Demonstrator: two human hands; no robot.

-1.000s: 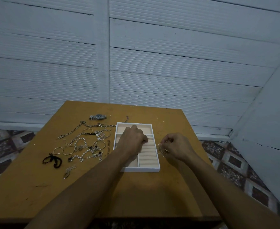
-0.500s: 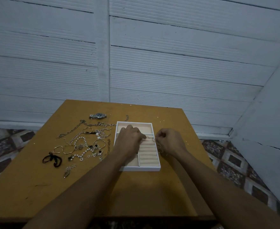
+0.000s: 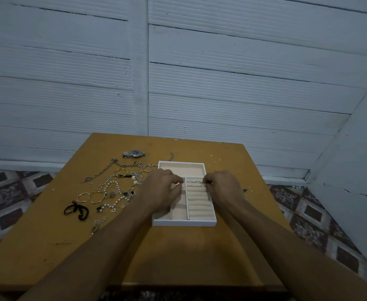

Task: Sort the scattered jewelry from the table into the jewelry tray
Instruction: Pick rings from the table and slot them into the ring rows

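Checking the grip first: right hand (image 3: pixel 223 187) had its fingertips (image 3: pixel 207 184) bunched tight at the right end of the far ring rolls; can't tell if they pinched a ring or just touched the padding. Left hand (image 3: pixel 163 190) lay over the left compartments, fingers loosely bent, tips down near the centre divider, not closed round anything. Jewelry tray (image 3: pixel 184 223) sat under and between both hands, flat on the table (image 3: pixel 178 257). Its long axis ran straight away from the person, one short end toward the wrists, the other pointing at the wall (image 3: pixel 243 83). Ring rolls (image 3: pixel 200 205) lay crosswise in the right column, running from between the fingertips back toward the right wrist. A few rings (image 3: pixel 193 182) were slotted in the far rolls, between the two sets of fingertips. The open wide compartment (image 3: pixel 182 168) was just beyond both hands. Left of the left hand was the loose pile: pearl strand (image 3: pixel 113 193), gold bangles (image 3: pixel 95 197), chains (image 3: pixel 104 171), black cord (image 3: pixel 76 210) furthest out. Watch (image 3: pixel 133 153) sat beyond the pile, well apart from the left hand.
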